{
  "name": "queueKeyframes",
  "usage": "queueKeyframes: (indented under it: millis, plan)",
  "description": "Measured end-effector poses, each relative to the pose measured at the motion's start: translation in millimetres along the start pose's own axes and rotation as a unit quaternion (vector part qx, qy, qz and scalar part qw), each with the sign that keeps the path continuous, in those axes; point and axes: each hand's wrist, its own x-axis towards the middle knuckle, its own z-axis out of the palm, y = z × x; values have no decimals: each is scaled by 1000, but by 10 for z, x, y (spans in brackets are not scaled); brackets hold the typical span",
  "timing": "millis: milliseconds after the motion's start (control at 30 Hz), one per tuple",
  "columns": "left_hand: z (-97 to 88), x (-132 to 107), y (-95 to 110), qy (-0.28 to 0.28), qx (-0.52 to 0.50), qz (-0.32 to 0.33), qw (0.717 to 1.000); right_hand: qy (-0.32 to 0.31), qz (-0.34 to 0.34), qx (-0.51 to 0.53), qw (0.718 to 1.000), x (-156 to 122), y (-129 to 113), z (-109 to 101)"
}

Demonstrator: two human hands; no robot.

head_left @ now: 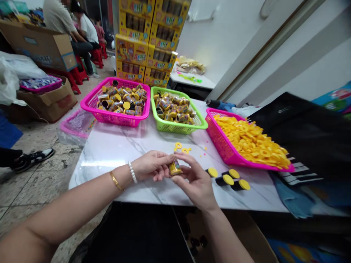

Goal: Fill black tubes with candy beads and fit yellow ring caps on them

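Note:
Over the front of the marble-patterned table (115,146), both hands meet around a small cylinder with a printed yellow wrapper (174,168). My left hand (153,165), with a bead bracelet and a gold bangle on its wrist, pinches the cylinder's upper left side. From the right, the fingers and thumb of my right hand (196,180) close on it too. Several black cylinders with yellow caps (228,179) lie just right of my right hand. Beyond the hands are a few loose yellow ring pieces (185,150).
A pink basket (115,118) and a green basket (178,128) hold wrapped cylinders. At the right, another pink basket (223,146) is heaped with yellow ring pieces. Behind stand stacked yellow boxes (133,54). People sit on red stools at the back left. A black bag (307,135) lies right.

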Motion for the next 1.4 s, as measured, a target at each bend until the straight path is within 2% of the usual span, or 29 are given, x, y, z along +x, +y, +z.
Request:
queueKeyframes:
  millis: [33,100,200,233,267,333,400,433,467,600,700,767,833,933,1000,1033,1100,1167,1233,1267,1333,1400]
  plan:
    - [1,4,-3,0,-5,7,1000,-8,-4,-25,1000,74,-14,-18]
    - [-8,15,-4,25,-4,29,999,15,-46,-113,992,348,-44,-78]
    - [-52,27,7,127,79,84,985,74,-129,-244,958,1000,-101,-265]
    - [-73,31,10,169,141,109,969,77,-141,-253,954,1220,-115,-348]
    - [-96,35,10,208,220,139,943,54,-136,-250,957,1406,-127,-431]
    - [-139,45,-3,272,388,202,857,12,-111,-241,964,1604,-157,-551]
    - [-168,54,-33,293,518,233,770,-17,-93,-235,967,1521,-207,-569]
    - [-177,60,-52,287,562,228,742,-28,-87,-235,968,1385,-230,-541]
    - [-182,67,-70,273,593,215,726,-38,-83,-234,968,1203,-242,-497]
    - [-207,115,-111,224,650,178,705,-80,-37,-201,976,379,-114,-279]
    - [-239,131,-111,223,656,212,689,-18,44,-143,988,6,80,-165]
    - [-240,118,-104,225,638,268,686,49,121,-94,987,-68,167,-126]
    - [-213,96,-99,206,611,334,687,69,188,-41,979,-38,191,-103]
    - [-137,67,-94,155,570,391,705,-31,224,13,974,85,154,-67]
    - [-92,56,-82,151,537,400,727,-73,235,35,969,149,133,-30]
    - [-76,51,-71,173,516,397,739,-62,241,47,968,165,133,-11]
    - [-54,41,-45,251,449,370,773,6,243,71,967,170,148,22]
    - [-33,29,-23,296,358,290,837,78,235,94,964,150,166,45]
    - [-11,16,-15,254,284,200,903,110,228,113,961,125,163,62]
    - [-1,10,-17,224,270,174,920,106,228,119,961,115,151,70]
    - [13,2,-26,194,292,174,920,76,229,125,962,104,112,85]
    - [16,-2,-35,187,349,200,896,49,230,121,964,108,72,94]
